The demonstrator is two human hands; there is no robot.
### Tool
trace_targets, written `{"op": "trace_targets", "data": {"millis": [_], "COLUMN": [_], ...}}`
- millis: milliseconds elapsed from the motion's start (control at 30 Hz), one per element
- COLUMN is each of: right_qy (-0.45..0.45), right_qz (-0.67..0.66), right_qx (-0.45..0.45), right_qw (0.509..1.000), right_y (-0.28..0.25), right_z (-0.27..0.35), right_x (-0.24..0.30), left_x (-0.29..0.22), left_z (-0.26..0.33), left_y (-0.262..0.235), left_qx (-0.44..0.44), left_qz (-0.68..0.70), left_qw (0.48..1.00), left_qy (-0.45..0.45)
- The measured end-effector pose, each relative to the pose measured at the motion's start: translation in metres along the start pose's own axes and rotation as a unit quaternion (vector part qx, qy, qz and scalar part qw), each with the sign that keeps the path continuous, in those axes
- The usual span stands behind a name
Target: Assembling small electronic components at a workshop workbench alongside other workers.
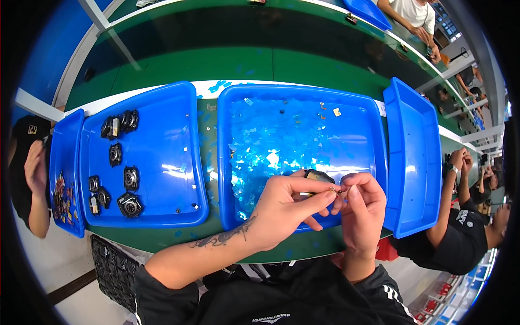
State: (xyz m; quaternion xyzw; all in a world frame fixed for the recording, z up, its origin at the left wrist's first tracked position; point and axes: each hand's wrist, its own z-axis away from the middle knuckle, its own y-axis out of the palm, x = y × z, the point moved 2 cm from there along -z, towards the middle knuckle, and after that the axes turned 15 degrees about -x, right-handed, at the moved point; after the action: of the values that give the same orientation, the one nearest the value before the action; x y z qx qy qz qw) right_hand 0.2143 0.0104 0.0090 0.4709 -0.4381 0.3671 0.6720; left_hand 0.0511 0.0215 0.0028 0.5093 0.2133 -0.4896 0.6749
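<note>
At the far left, a narrow blue tray (65,162) holds a small heap of mixed reddish and yellow bits near its near end. Just to its right, a wider blue tray (162,157) carries a loose column of small black camera-like modules (115,154) along its left side, the rest of its floor mostly bare.

The middle blue tray (357,135) is strewn with thin, clear-blue film scraps (271,146), thickest at the left and centre. Over its near edge the left hand (284,208) closes thumb and fingers on a small black module (318,176), held up off the tray. The right hand (360,208) meets it from the right, thumb and forefinger pinched at a tiny part or film tab beside the module; exactly what they hold is too small to tell.

The module looks light, rigid and probably delicate at its lens face, so it is likely best held by its edges. The film seems flimsy and clingy, best taken at a corner.

At the right, an empty-looking blue tray (414,162) stands tilted, its inner face bare. Other people's arms show at both sides.
</note>
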Motion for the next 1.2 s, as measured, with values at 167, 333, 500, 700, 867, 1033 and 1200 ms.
{"op": "trace_targets", "data": {"millis": [167, 333, 500, 700, 867, 1033, 1200], "right_qy": [-0.052, -0.134, -0.165, -0.259, -0.180, -0.017, -0.016], "right_qz": [0.054, 0.127, 0.161, 0.291, 0.260, 0.159, 0.150], "right_qx": [-0.009, -0.016, -0.008, 0.034, 0.015, 0.070, 0.070], "right_qw": [0.997, 0.983, 0.973, 0.920, 0.949, 0.985, 0.986], "right_y": [0.003, 0.001, 0.002, 0.002, 0.003, 0.001, 0.002], "right_z": [0.001, 0.003, 0.003, 0.005, 0.006, 0.004, 0.006], "right_x": [0.005, 0.008, 0.012, 0.022, 0.023, 0.022, 0.019], "left_x": [0.001, 0.001, 0.005, 0.005, 0.004, 0.001, 0.001], "left_z": [0.001, 0.002, -0.001, 0.001, 0.002, 0.004, 0.006], "left_y": [0.000, 0.002, -0.001, 0.000, 0.002, 0.003, 0.005], "left_qx": [-0.006, -0.006, -0.009, -0.007, -0.010, -0.010, -0.024], "left_qz": [0.003, 0.001, 0.037, 0.037, 0.014, -0.057, -0.086], "left_qw": [1.000, 1.000, 0.998, 0.999, 1.000, 0.997, 0.990], "left_qy": [-0.006, -0.017, -0.046, -0.028, -0.016, 0.058, 0.108]}}
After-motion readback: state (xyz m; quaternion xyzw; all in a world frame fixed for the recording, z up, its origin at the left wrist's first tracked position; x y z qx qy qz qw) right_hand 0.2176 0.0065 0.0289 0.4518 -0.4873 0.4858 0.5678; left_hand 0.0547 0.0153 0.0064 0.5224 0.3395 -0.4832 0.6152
